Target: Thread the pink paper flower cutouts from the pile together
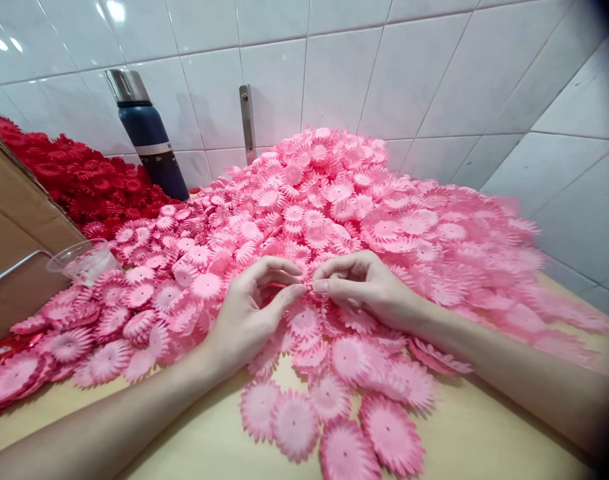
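Note:
My left hand (252,303) and my right hand (372,287) meet at the middle of the view, thumbs and forefingers pinched with the tips almost touching. Something tiny and pinkish shows between the fingertips, too small to name. Below and behind them spreads a big heap of pink fabric flower discs (317,227) with fringed edges, many with a small hole at the centre. Several loose discs lie nearer me, among them a pale pink one (294,425) and a darker one (392,433).
A dark blue bottle (152,143) with a steel cap stands tilted in view before the tiled wall (344,73). Red discs (99,177) are piled at left, beside a cardboard box (19,233) and a clear plastic cup (87,261). A metal bracket (246,123) is on the wall.

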`<action>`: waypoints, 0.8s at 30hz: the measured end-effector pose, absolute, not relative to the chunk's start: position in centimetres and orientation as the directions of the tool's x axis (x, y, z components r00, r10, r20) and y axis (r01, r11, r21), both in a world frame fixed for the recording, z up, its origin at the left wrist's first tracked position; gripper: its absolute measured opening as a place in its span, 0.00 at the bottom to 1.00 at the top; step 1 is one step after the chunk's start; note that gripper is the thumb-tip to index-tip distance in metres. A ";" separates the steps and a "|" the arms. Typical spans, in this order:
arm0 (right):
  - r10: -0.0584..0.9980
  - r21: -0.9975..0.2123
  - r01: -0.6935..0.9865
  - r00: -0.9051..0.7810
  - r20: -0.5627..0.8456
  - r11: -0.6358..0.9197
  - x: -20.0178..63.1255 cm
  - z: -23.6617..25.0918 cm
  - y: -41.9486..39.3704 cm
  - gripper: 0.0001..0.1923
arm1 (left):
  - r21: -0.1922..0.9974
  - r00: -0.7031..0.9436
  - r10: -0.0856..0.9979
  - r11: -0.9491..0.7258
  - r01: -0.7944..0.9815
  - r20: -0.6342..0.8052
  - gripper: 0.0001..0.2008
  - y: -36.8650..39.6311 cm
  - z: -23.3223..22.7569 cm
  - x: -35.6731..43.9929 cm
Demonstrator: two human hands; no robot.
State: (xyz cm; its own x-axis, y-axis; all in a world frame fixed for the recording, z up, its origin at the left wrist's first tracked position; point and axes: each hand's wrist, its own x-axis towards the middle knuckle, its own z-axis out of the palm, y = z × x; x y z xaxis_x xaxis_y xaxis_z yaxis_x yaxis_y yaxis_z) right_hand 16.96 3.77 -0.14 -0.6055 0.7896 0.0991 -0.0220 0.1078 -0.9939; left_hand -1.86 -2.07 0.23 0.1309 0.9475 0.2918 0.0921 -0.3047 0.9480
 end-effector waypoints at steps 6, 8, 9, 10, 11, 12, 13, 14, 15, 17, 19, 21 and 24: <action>0.782 -0.993 -0.035 -0.614 0.108 0.109 17.0 -0.2 3.8 0.09 | 0.946 0.134 0.946 -0.308 0.103 0.294 0.05 -2.0 0.3 -1.7; 0.783 -0.993 -0.028 -0.613 0.107 0.115 17.0 -0.2 3.8 0.07 | 0.945 0.141 0.946 -0.308 0.106 0.292 0.05 -2.1 0.3 -1.7; 0.786 -0.993 -0.022 -0.610 0.106 0.118 17.0 -0.1 3.8 0.07 | 0.945 0.142 0.946 -0.308 0.108 0.292 0.05 -2.1 0.3 -1.7; 0.788 -0.993 -0.016 -0.606 0.106 0.121 17.0 -0.1 3.7 0.06 | 0.945 0.141 0.946 -0.307 0.110 0.291 0.05 -2.1 0.3 -1.7; 0.790 -0.993 -0.013 -0.604 0.104 0.122 16.9 -0.1 3.7 0.06 | 0.945 0.140 0.947 -0.306 0.114 0.290 0.05 -2.1 0.3 -1.7; 0.791 -0.993 -0.009 -0.603 0.100 0.119 16.9 -0.1 3.7 0.06 | 0.945 0.138 0.947 -0.305 0.117 0.288 0.05 -2.2 0.3 -1.7; 0.791 -0.993 -0.006 -0.604 0.095 0.115 16.9 0.0 3.7 0.07 | 0.945 0.137 0.948 -0.304 0.119 0.287 0.05 -2.2 0.3 -1.7; 0.791 -0.994 -0.004 -0.605 0.092 0.113 16.9 0.0 3.8 0.07 | 0.945 0.137 0.948 -0.303 0.120 0.287 0.05 -2.2 0.3 -1.7; 0.790 -0.994 -0.003 -0.606 0.092 0.113 16.9 0.0 3.8 0.07 | 0.945 0.136 0.948 -0.304 0.120 0.288 0.05 -2.2 0.3 -1.7; 0.789 -0.993 0.001 -0.607 0.092 0.116 16.9 0.0 3.8 0.07 | 0.944 0.138 0.947 -0.307 0.118 0.291 0.05 -2.2 0.3 -1.7; 0.789 -0.993 0.001 -0.608 0.092 0.116 16.9 0.0 3.9 0.06 | 0.944 0.141 0.947 -0.307 0.120 0.290 0.05 -2.2 0.3 -1.7; 0.789 -0.994 0.004 -0.609 0.085 0.110 16.9 0.0 3.9 0.06 | 0.944 0.143 0.947 -0.306 0.125 0.288 0.05 -2.2 0.3 -1.7; 0.786 -0.994 0.006 -0.613 0.082 0.109 17.0 -0.1 3.8 0.06 | 0.942 0.144 0.945 -0.310 0.129 0.292 0.05 -2.2 0.4 -1.7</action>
State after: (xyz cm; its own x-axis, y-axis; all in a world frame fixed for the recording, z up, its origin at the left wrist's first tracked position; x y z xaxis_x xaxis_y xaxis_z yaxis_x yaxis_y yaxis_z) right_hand 16.96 3.80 -0.06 -0.6132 0.7856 0.0823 0.0056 0.1086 -0.9941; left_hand -1.68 -2.20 0.37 0.1443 0.9455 0.2919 0.1287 -0.3104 0.9418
